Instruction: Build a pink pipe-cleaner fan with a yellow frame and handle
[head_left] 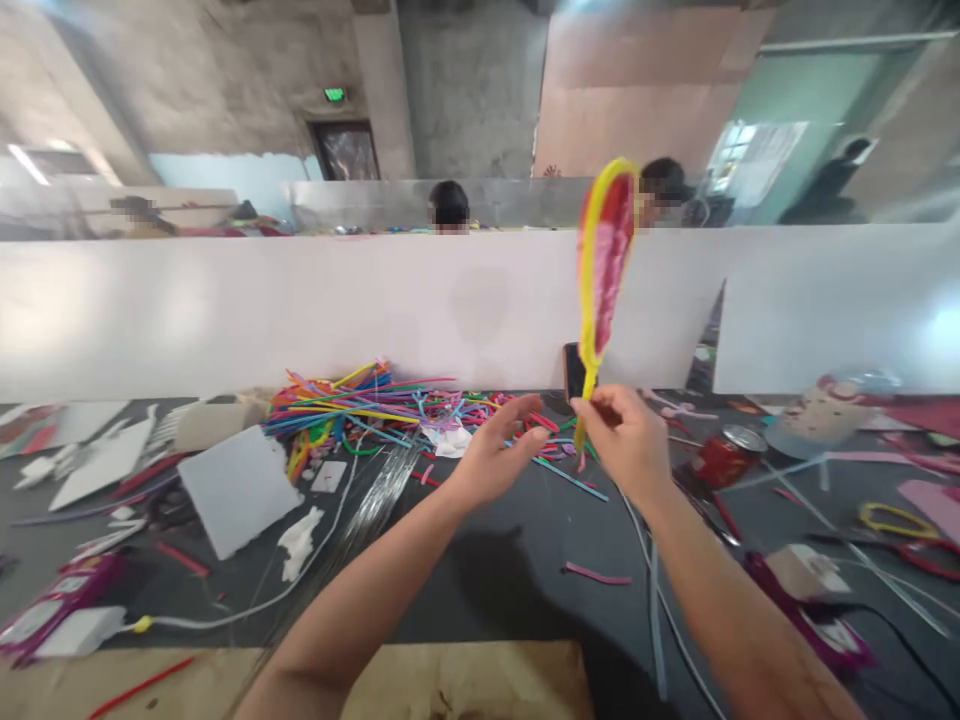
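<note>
My right hand pinches the yellow stem of a pipe-cleaner petal between thumb and fingers. The petal stands upright above the hand, a long loop with a yellow rim and a red and pink inside, turned nearly edge-on. To its left is my left hand, apart from the stem, its thumb and fingers spread with nothing between them. Behind both hands lies a heap of pipe cleaners in many colours. A phone leans against the white board just behind the stem.
A white board spans the table's back; people sit beyond it. On the left are a white square piece, clear thin strips and a cable. Right are a red can, a plastic jar and scissors.
</note>
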